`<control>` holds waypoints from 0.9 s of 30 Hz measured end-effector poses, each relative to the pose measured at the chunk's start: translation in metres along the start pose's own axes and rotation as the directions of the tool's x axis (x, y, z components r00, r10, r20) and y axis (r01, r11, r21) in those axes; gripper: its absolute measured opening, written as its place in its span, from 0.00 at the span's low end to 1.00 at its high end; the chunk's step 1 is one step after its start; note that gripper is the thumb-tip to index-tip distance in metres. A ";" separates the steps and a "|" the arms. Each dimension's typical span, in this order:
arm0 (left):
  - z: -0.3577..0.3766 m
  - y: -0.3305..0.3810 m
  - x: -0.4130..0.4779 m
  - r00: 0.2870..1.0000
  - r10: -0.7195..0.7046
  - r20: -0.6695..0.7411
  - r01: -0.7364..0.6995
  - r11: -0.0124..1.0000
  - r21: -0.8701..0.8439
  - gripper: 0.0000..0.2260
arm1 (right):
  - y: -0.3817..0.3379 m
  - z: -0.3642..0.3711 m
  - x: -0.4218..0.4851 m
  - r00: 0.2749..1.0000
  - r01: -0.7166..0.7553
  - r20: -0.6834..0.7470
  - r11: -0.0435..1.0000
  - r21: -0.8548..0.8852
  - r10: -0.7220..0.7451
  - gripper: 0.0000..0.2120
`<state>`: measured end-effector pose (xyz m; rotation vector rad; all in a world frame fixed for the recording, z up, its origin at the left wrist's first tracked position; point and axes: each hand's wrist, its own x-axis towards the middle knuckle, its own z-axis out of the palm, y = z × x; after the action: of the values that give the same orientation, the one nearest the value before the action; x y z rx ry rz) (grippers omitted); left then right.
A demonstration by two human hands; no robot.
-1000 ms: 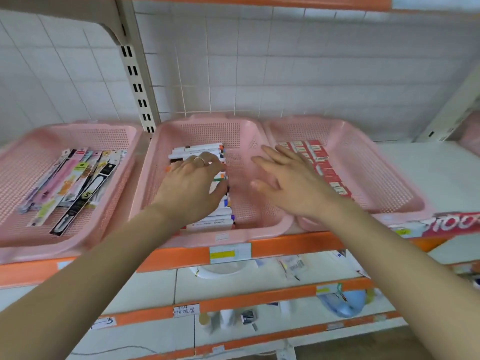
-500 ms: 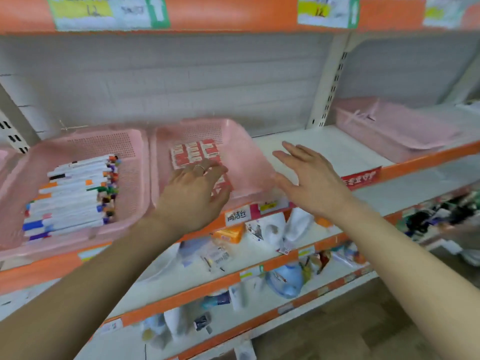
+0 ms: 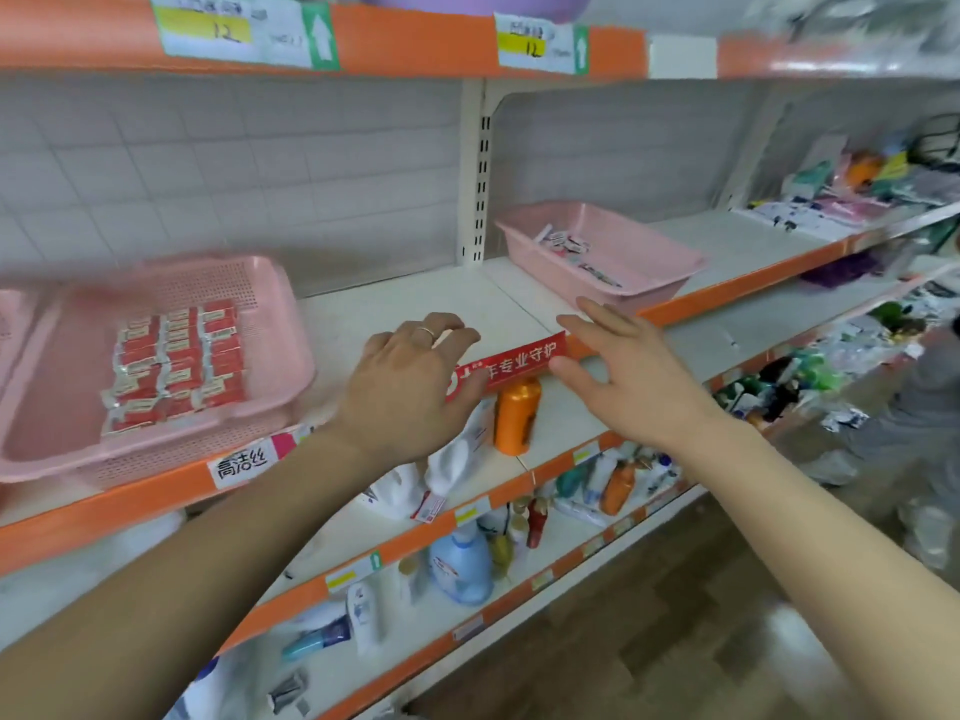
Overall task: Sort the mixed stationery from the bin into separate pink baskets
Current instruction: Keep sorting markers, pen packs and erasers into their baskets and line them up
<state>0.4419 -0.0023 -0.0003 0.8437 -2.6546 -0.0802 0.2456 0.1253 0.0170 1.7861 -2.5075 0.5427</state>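
Note:
A pink basket at the left holds rows of red-and-white packets. Farther right on the same white shelf stands a pink bin with a few mixed stationery pieces inside. My left hand hovers in front of the shelf edge between the two, fingers loosely curled, holding nothing. My right hand is raised beside it with fingers spread, empty, just short of the bin's near corner.
The orange shelf edge carries a red label strip. An orange bottle and white bags sit on the shelf below, with blue bottles lower still. Mixed goods crowd the far right shelves. A shelf upright rises behind.
The view has swung right: the marker basket has left the frame and the bin with mixed stationery has come closer. Both empty hands have moved right along the shelf front.

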 end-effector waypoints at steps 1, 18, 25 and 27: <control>0.003 0.008 0.010 1.000 0.011 0.009 -0.011 1.000 0.001 0.29 | 0.010 -0.003 -0.001 1.000 -0.012 -0.005 1.000 0.005 0.012 0.27; 0.108 0.060 0.222 0.999 0.020 0.038 -0.016 0.995 -0.099 0.26 | 0.181 -0.001 0.133 0.995 -0.103 -0.012 0.994 -0.034 0.102 0.25; 0.132 0.064 0.307 0.994 0.006 0.105 0.002 0.997 -0.073 0.26 | 0.231 -0.008 0.211 0.992 -0.112 0.065 0.994 0.008 0.111 0.26; 0.139 0.064 0.327 0.993 -0.001 0.117 0.008 0.998 -0.060 0.22 | 0.243 -0.007 0.232 0.988 -0.111 0.109 0.994 -0.010 0.111 0.26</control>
<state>0.1099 -0.1426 -0.0178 0.8497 -2.7434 -0.2162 -0.0596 -0.0148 0.0069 1.7283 -2.6916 0.4553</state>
